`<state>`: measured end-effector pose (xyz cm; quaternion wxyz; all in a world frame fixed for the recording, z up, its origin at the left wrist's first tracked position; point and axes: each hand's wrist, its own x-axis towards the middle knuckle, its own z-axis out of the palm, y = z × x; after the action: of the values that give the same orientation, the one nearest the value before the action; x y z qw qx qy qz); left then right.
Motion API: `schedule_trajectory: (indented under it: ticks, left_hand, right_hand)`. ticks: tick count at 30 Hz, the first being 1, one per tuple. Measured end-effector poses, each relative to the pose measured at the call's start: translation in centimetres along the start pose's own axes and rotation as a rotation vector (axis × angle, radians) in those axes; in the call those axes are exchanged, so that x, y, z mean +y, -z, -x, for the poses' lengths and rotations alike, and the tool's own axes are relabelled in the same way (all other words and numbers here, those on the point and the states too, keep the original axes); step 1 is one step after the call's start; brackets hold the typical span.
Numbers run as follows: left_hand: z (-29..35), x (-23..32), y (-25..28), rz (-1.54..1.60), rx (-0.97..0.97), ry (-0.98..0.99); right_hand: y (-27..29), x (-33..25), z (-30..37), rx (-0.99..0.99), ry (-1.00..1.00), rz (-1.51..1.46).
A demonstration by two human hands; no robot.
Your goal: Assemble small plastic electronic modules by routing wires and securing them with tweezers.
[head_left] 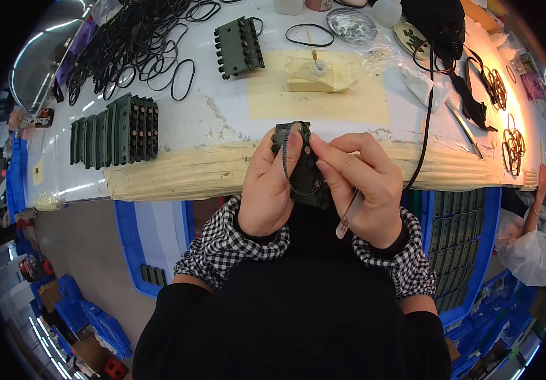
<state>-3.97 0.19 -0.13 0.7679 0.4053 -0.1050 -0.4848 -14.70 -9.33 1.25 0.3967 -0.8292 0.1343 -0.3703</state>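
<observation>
Just past the table's front edge, my left hand (264,190) grips a dark green toy tank hull (311,197) with small wheels along its side. A black toothed rubber track (285,158) loops over it, pressed under my left thumb. My right hand (374,183) pinches thumb and forefinger together at the hull's wheels beside the track; whether the fingertips hold something small is hidden. Held in the curled fingers of that same hand is a thin tool with a pale flat end (346,223) pointing down; its kind cannot be made out.
Stacked hulls (114,134) stand left, below a heap of black tracks (121,47). Another hull (238,47) lies near a yellow block (314,84). Blue trays (124,244) flank me below the table. Right are a metal tool (464,128), more tracks (512,145) and a person's arm (539,196).
</observation>
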Motion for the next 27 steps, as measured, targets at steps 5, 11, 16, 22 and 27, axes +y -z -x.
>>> schedule_trajectory:
  ticks: [5,11,16,22,27]
  left_hand:
    - [0.1,1.5,0.3,-0.035,-0.198,0.028]
    - [0.4,3.0,0.7,-0.245,-0.291,-0.041]
    - [0.5,2.5,0.9,-0.593,-0.196,-0.268]
    - [0.3,2.2,0.6,-0.796,-0.242,-0.488]
    - [0.3,1.5,1.1,-0.682,-0.164,-0.432]
  right_hand:
    - [0.6,0.1,-0.4,-0.002,-0.030,-0.130]
    - [1.7,-1.0,-1.0,-0.043,-0.079,-0.208]
    - [2.0,-0.6,-1.3,-0.041,-0.221,-0.358]
    - [1.1,-0.9,-0.9,-0.134,-0.355,-0.439]
    - [0.3,-1.7,-0.7,-0.157,-0.323,-0.368]
